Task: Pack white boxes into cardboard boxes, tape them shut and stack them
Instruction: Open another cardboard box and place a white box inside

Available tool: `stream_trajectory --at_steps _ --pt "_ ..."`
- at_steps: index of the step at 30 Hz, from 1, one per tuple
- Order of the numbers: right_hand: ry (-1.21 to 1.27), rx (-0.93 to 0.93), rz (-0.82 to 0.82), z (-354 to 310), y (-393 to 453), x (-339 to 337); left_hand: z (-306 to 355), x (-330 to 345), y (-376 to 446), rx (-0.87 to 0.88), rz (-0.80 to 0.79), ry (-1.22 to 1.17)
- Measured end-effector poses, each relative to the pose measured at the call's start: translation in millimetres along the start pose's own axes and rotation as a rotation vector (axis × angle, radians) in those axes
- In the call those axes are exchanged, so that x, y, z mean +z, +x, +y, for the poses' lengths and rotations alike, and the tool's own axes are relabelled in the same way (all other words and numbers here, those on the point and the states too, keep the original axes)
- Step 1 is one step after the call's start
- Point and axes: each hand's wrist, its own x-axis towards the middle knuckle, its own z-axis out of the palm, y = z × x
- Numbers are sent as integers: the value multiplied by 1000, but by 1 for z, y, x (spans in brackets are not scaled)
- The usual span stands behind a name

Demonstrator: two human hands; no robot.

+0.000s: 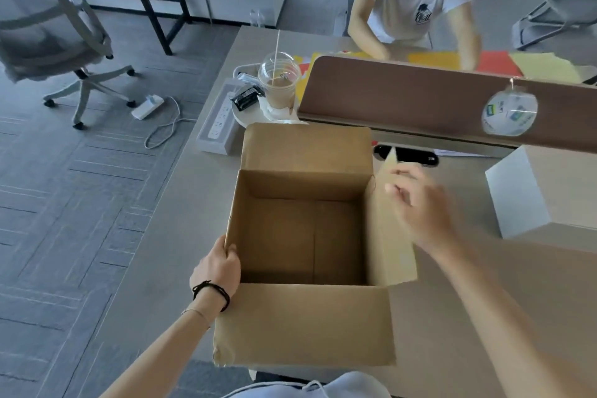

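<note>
An open cardboard box (307,323) stands on the table in front of me, its four flaps spread and its inside empty. My left hand (218,263) grips the box's left wall at the near corner, thumb inside. My right hand (423,203) is blurred, hovering over the right flap with its fingers loosely curled and nothing in them. A white box (517,197) sits on the table at the right, a little beyond my right hand.
A brown divider panel (420,100) crosses the table behind the box. An iced drink cup (279,82) with a straw, a power strip (221,119) and a small black item stand at the far left. A person sits opposite with coloured paper. An office chair (64,42) stands on the floor at left.
</note>
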Motion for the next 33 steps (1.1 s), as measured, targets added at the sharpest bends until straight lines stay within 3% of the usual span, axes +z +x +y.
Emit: stream_trajectory --at_steps 2,5,10,14,20,25,27,30,33 --pt "-30 203 0 31 -9 -28 -1 2 1 11 20 4" --pt "-100 505 -237 62 -35 -28 -4 5 4 26 28 13" --pt "180 732 -464 56 -65 27 -7 8 7 29 29 35" --pt "339 855 -547 37 -74 61 -7 8 9 16 20 36" --pt "400 882 -498 24 -78 85 -1 8 6 21 1 65" --pt "513 905 -333 11 -81 81 -10 -3 10 142 -25 245" --pt "495 928 -255 9 -85 79 -14 -4 8 271 79 295" --pt "446 869 -155 8 -87 76 3 3 -5 637 202 353" --pt "427 744 -84 11 -85 64 44 18 -27 826 140 311"
